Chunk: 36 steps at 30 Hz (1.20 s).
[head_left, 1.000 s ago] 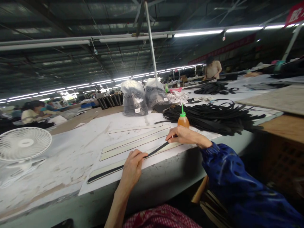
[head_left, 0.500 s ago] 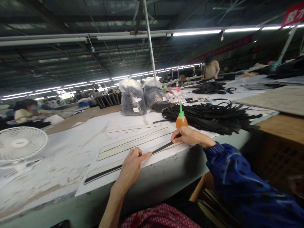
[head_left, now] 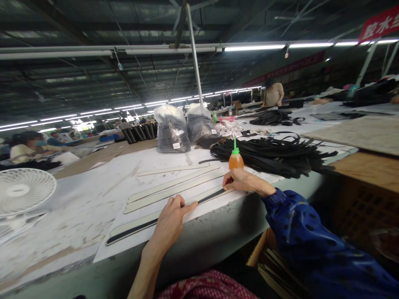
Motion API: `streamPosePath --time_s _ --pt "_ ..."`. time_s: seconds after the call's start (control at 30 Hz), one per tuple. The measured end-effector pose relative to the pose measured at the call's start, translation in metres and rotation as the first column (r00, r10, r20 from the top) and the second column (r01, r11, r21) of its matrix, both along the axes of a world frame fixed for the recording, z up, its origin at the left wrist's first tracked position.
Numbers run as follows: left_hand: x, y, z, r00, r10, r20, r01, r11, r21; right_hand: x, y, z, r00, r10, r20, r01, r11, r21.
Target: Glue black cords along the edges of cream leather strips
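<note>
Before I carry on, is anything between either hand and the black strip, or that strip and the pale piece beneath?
Nothing visible: the right hand pinches the black strip; the left hand touches it, and part lies on the pale piece. The bottle stands beyond the right hand.

White fan [head_left: 17, 191], 2 printed bags [head_left: 173, 135] side by side, red banner [head_left: 378, 27]

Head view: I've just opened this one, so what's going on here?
A person is working a black strip along a longer-edged pale strip at the table's near edge. The left hand rests over it with a finger extended along the strip; the right hand pinches it farther along. More pale strips lie just beyond. Past the right hand stand a green-tipped bottle and a pile of black strips.
</note>
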<state>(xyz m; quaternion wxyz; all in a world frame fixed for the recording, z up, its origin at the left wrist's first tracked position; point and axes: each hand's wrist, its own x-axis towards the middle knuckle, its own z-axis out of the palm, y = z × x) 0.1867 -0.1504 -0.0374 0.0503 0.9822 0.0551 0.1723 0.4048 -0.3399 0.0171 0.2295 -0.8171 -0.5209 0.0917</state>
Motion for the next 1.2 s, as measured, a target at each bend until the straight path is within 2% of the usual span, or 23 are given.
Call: streamPosePath --time_s 0.4,0.47,0.57,0.67,0.73,0.77,0.9,0.97,1.03,1.2 --pt "0.000 0.001 0.001 1.000 -0.008 -0.007 0.007 0.999 -0.038 -0.002 0.002 -0.002 0.998 -0.048 0.038 0.050 0.996 -0.067" --pt "0.000 0.005 0.004 0.999 -0.041 -0.009 0.040 0.995 -0.093 -0.004 0.003 -0.001 0.997 -0.061 0.053 0.065 0.995 -0.073" --pt "-0.002 0.013 0.010 0.995 -0.088 0.042 0.096 0.953 -0.286 -0.007 0.003 0.000 0.993 -0.087 0.082 0.094 0.992 -0.085" --pt "-0.003 0.013 0.016 0.970 0.041 0.239 0.059 0.915 -0.399 -0.006 0.003 -0.001 0.990 -0.090 0.111 0.100 0.991 -0.089" --pt "0.002 0.005 0.017 0.933 0.092 0.348 0.056 0.918 -0.393 -0.005 0.004 -0.003 0.990 -0.081 0.116 0.091 0.992 -0.083" --pt "0.006 -0.002 0.017 0.929 0.068 0.363 0.085 0.918 -0.388 -0.005 0.004 -0.003 0.990 -0.081 0.117 0.090 0.993 -0.081" --pt "0.033 -0.033 0.009 0.958 -0.146 0.246 0.231 0.902 -0.364 -0.006 0.005 -0.005 0.988 -0.091 0.126 0.100 0.993 -0.070" --pt "0.045 -0.042 0.003 0.969 -0.181 0.168 0.223 0.933 -0.283 -0.005 0.003 -0.005 0.988 -0.092 0.126 0.100 0.994 -0.052" --pt "0.052 -0.045 -0.001 0.979 -0.168 0.112 0.187 0.963 -0.192 -0.002 -0.001 -0.005 0.990 -0.083 0.111 0.086 0.996 -0.021" --pt "0.055 -0.042 -0.002 0.989 -0.142 0.051 0.147 0.984 -0.100 0.014 -0.016 -0.005 0.997 -0.062 0.036 0.060 0.997 0.044"
